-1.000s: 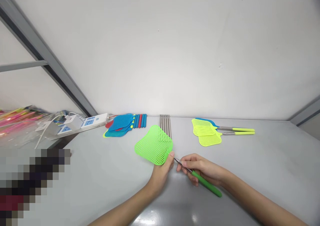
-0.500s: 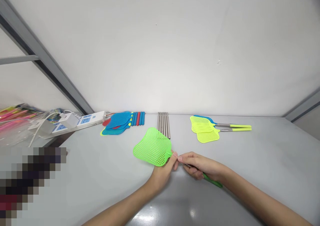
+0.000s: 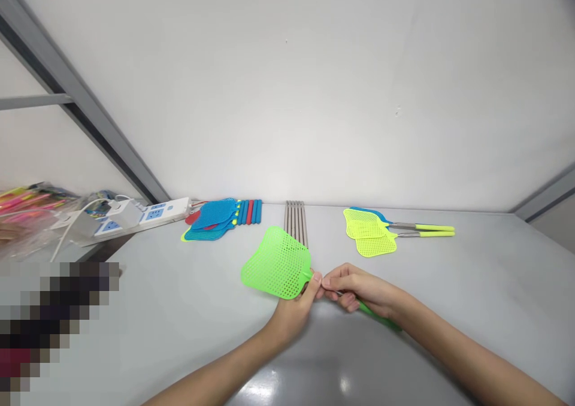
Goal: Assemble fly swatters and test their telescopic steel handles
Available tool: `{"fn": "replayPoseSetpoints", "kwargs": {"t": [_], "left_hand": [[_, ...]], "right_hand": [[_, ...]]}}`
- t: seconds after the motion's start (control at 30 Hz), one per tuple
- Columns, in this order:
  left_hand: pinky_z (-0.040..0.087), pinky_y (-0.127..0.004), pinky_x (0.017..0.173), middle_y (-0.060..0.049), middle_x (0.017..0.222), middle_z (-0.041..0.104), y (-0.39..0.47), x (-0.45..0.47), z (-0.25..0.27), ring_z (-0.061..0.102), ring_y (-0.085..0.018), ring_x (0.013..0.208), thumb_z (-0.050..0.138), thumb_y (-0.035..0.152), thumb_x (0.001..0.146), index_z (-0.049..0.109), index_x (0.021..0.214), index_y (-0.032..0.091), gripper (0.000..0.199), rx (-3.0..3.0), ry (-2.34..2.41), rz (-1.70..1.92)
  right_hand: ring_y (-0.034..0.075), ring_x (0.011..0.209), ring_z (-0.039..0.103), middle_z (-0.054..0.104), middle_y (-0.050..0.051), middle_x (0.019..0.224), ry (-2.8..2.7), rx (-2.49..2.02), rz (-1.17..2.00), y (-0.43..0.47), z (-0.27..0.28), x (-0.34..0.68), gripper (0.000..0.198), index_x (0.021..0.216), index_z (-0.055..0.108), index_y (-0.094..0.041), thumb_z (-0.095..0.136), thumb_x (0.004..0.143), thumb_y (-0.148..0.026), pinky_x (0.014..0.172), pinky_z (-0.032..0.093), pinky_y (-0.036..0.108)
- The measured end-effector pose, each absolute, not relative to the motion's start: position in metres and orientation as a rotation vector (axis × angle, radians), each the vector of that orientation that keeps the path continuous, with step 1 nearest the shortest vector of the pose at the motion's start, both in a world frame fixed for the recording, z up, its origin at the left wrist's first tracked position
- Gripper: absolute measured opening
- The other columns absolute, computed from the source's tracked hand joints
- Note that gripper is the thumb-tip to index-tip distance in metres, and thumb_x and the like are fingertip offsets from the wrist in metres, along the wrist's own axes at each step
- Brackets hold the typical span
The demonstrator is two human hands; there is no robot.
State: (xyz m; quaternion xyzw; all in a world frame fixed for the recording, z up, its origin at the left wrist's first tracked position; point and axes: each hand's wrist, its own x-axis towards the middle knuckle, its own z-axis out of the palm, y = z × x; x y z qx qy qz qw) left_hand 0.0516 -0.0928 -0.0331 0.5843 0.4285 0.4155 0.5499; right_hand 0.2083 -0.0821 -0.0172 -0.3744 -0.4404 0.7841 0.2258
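My left hand point(image 3: 296, 304) pinches the neck of a green fly swatter head point(image 3: 277, 265), its mesh tilted up over the table. Close beside it, my right hand point(image 3: 357, 286) is closed around a thin metal rod with a green handle point(image 3: 380, 317) that sticks out below the palm. The fingertips of both hands nearly meet where the rod and the neck come together; the joint itself is hidden by the fingers. Behind the green mesh lies a row of several metal rods point(image 3: 295, 223).
Blue, red and yellow swatter heads point(image 3: 215, 214) lie at the left, next to several blue and red handles point(image 3: 249, 212). Swatters with yellow handles point(image 3: 435, 234) rest at the right. A white power strip point(image 3: 166, 211) with plugs and cables stands at the left edge, near plastic bags point(image 3: 31, 220).
My right hand has shifted its fingers a little along the rod, and the green handle shows at a slightly different angle. My left hand keeps its hold on the swatter head.
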Motion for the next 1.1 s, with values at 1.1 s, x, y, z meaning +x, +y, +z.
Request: {"fn": "replayPoseSetpoints", "kwargs": {"t": [1.1], "left_hand": [[0.027,-0.020,0.048,0.006,0.048,0.029,-0.090,0.051,-0.036,0.025,-0.008,0.045,0.041,0.050,0.080,0.034,0.056,0.018,0.040,1.050,0.923,1.109]], "right_hand": [[0.001,0.041,0.022,0.038,-0.005,0.057,-1.474,-1.117,2.180,-0.065,0.009,0.198,0.021,0.078,0.063,-0.010,0.049,0.078,-0.027,0.036,0.014,0.017]]}}
